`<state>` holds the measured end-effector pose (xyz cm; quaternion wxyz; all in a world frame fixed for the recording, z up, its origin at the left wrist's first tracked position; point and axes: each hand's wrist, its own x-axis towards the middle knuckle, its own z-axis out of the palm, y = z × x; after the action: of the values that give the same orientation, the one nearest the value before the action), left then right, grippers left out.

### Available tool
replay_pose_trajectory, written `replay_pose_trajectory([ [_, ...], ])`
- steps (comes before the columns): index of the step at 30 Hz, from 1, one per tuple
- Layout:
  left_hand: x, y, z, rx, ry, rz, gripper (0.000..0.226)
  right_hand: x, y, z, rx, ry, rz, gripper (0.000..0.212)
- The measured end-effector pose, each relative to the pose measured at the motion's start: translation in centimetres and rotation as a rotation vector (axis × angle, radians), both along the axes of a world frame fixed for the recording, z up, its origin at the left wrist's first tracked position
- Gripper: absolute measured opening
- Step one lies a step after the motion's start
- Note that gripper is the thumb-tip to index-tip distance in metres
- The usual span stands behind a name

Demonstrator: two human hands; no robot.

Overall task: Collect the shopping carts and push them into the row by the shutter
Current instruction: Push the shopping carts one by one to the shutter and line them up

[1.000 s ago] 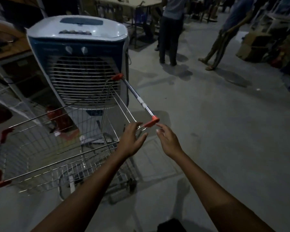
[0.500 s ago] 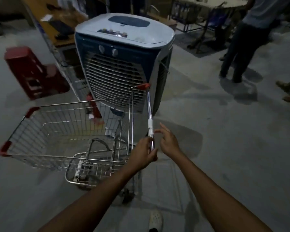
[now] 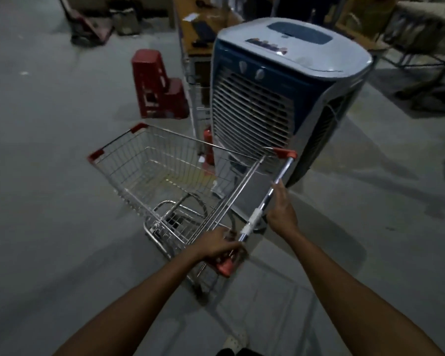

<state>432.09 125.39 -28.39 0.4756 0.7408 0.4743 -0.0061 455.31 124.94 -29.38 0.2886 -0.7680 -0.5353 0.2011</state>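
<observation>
Now the cart [image 3: 165,176] is swung away from the cooler [image 3: 280,98]; left hand [image 3: 219,246] grips the handle [image 3: 280,176] end, right hand [image 3: 280,211] rests on it, grip unclear. Push with both, evenly.
</observation>
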Motion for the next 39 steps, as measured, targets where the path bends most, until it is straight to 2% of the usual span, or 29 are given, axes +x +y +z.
replay_pose_trajectory([
  [2,-3.3,-0.2,0.1,0.018,0.035,0.04,0.09,-1.1,-0.1,-0.1,0.039,-0.071,0.066,0.077],
  [5,-7.7,-1.3,0.2,0.093,0.091,0.097,0.102,-3.3,-0.5,0.5,0.075,-0.051,0.106,0.068],
  [9,-14.0,-3.4,0.6,0.189,0.378,0.179,0.119,-6.3,-1.7,0.2,0.017,-0.181,0.283,0.069],
  [10,-15.4,-3.9,0.7,0.205,0.439,0.205,0.114,-6.9,-2.1,0.0,0.018,-0.228,0.328,0.069],
  [14,-19.8,-5.5,0.7,0.267,0.585,0.376,0.063,-8.9,-2.9,-0.5,-0.001,-0.357,0.438,0.071],
  [16,-21.6,-5.9,0.0,0.157,0.535,0.432,0.044,-10.2,-3.2,-0.2,-0.051,-0.379,0.487,0.071],
  [18,-23.5,-6.3,-1.0,0.044,0.49,0.499,0.042,-12.0,-3.7,0.2,-0.082,-0.419,0.571,0.068],
  [21,-26.0,-7.2,-0.9,0.14,0.481,0.738,0.045,-14.3,-4.2,0.4,-0.083,-0.474,0.643,0.067],
  [24,-26.9,-8.1,0.1,0.306,0.532,0.762,0.04,-15.5,-3.4,0.5,-0.081,-0.506,0.656,0.075],
  [29,-27.1,-7.3,0.9,0.315,0.57,0.662,0.028,-16.9,0.9,0.3,-0.064,-0.524,0.708,0.075],
  [34,-28.7,-4.8,0.4,0.281,0.448,0.583,0.041,-19.1,6.7,0.0,-0.071,-0.574,0.804,0.059],
  [39,-31.9,-1.7,-0.5,0.292,0.447,0.678,0.053,-22.9,12.1,-0.2,-0.049,-0.561,0.877,0.079],
])
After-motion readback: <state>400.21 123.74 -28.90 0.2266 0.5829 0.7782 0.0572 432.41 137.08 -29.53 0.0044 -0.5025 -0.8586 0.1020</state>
